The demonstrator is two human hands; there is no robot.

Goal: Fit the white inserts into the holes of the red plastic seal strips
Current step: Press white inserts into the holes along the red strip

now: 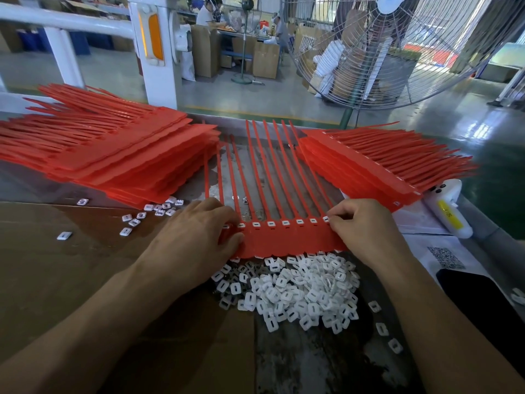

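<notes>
The left hand (196, 237) lies on the left end of the red seal strip sheet (287, 240), fingers curled, thumb and fingertips pinching its edge. The right hand (366, 228) pinches the sheet's right end, fingertips at the last hole in the row. The sheet lies flat across the middle of the table (312, 362), its tails running toward the far edge, between a stack of red strips (108, 149) at the far left and another stack (369, 163) at the far right. Every hole that shows carries a white insert (285, 222), so this sheet looks nearly or fully loaded; the step in hand seems to be seating the end pieces. Loose inserts (292, 291) lie heaped just nearer than the sheet. Next probably calls for lifting the sheet to a stack and drawing a fresh one.
</notes>
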